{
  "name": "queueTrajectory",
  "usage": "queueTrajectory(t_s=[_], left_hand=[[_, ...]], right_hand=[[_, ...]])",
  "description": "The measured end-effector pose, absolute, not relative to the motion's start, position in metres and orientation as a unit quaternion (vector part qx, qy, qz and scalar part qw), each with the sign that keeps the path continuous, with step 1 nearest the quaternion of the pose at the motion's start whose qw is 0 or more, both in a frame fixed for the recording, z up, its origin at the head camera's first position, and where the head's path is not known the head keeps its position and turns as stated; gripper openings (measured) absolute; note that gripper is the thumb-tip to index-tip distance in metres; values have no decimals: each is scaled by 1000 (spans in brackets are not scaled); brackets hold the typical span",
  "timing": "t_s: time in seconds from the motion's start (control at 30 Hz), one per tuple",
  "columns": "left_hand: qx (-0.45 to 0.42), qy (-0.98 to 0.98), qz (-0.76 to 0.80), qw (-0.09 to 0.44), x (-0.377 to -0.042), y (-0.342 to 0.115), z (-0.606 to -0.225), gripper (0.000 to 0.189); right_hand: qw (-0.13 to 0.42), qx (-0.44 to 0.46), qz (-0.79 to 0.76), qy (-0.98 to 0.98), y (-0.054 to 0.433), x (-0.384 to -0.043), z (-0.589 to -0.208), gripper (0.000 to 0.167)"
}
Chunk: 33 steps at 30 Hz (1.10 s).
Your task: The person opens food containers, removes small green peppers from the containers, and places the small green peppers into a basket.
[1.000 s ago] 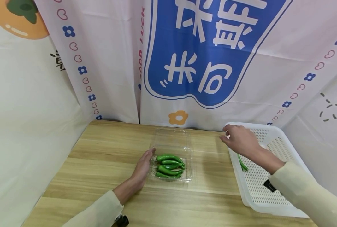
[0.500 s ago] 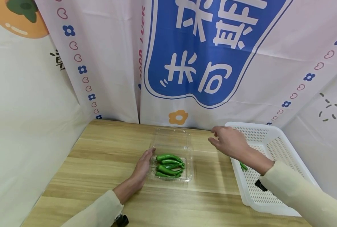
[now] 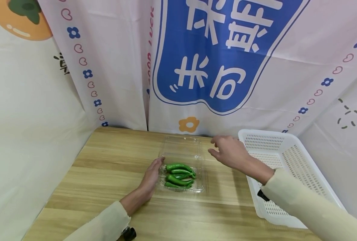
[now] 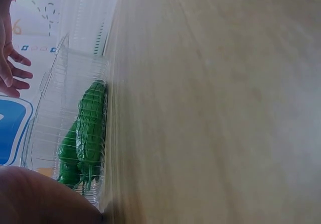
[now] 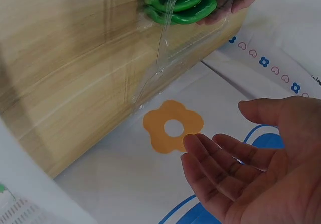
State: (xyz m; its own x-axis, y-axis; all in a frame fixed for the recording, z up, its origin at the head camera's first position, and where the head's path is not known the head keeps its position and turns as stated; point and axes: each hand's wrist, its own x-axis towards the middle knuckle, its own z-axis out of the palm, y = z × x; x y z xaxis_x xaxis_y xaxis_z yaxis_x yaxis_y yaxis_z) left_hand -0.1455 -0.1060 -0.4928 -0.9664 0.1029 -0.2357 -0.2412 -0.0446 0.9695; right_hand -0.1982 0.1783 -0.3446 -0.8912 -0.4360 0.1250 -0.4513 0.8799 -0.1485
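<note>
Several green chili peppers (image 3: 178,180) lie side by side in a clear plastic clamshell box (image 3: 200,187) on the wooden table. Its transparent lid (image 3: 183,147) is folded back towards the curtain. My left hand (image 3: 149,178) rests along the left side of the box, fingers straight. My right hand (image 3: 230,152) hovers above the table between the box and a white basket, with loosely bent fingers and nothing held. In the right wrist view, that hand (image 5: 251,163) has its palm showing and thumb apart. The left wrist view shows the peppers (image 4: 90,128) through the box wall.
A white perforated plastic basket (image 3: 262,135) stands at the right of the table (image 3: 106,187), partly hidden by my right arm. A bit of green (image 5: 2,188) shows inside it. Printed curtains (image 3: 121,83) close off the back and sides.
My right hand has moved left, from over the basket's edge towards the box. The forearm now covers the green pepper in the basket. My left hand and the box have stayed put.
</note>
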Motion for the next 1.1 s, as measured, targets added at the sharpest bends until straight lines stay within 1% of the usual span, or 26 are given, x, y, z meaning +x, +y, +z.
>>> queueTrajectory(t_s=[0.17, 0.53, 0.8, 1.1], left_hand=[[-51, 680, 721, 120, -146, -106, -492, 55], [-54, 683, 719, 116, -147, -105, -492, 56], [-53, 680, 722, 116, -145, -105, -493, 56], [-48, 677, 724, 123, -144, -106, -492, 56]], right_hand=[[33, 243, 86, -966, 169, -197, -349, 28], [10, 262, 66, -963, 152, -195, -362, 33], [14, 281, 82, -956, 137, -192, -375, 30], [-26, 288, 89, -953, 126, -185, -389, 29]])
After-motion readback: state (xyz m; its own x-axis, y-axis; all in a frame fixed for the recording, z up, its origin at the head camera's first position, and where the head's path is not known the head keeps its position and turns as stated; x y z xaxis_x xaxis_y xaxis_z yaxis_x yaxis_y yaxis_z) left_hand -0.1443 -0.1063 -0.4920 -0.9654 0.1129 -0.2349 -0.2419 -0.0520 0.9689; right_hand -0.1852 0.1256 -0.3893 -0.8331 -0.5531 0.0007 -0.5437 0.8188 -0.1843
